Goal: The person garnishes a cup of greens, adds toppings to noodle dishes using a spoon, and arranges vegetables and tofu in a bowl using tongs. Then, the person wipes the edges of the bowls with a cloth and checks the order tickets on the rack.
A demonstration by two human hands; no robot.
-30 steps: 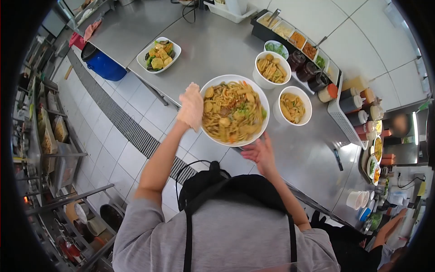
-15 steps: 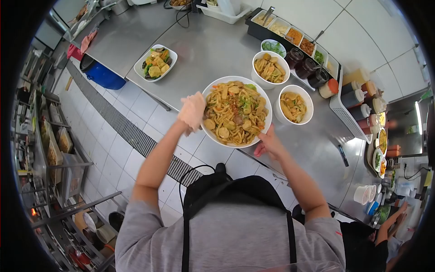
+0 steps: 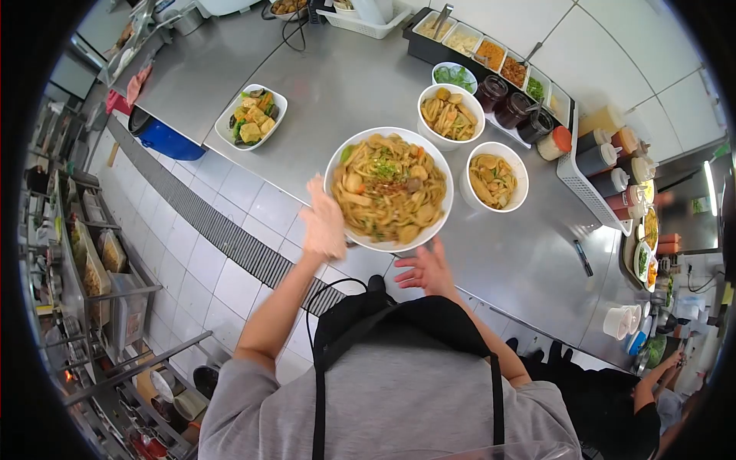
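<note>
A large white bowl of noodles [image 3: 389, 188], topped with green and reddish-brown bits, is at the steel table's front edge. My left hand [image 3: 324, 222], in a thin clear glove, touches the bowl's left side with its fingers stretched up along the rim. Bare and spread, my right hand [image 3: 426, 270] is just below the bowl's lower right rim. Two white tubs of noodles, one farther back [image 3: 449, 116] and one to the right [image 3: 495, 181], stand beside the bowl. A white dish of tofu and vegetables [image 3: 251, 118] sits to the left.
Topping trays [image 3: 490, 54], dark jars [image 3: 512, 111] and a basket of sauce bottles [image 3: 589, 188] line the wall. A black marker [image 3: 583, 258] lies on the steel table [image 3: 529, 264]. A co-worker [image 3: 602, 402] stands at the lower right. Shelving [image 3: 119, 291] is at the left.
The large bowl has turned, its green topping now nearer the top. My right hand has come off its rim and moved down-left, fingers spread. My left hand has shifted lower along the side.
</note>
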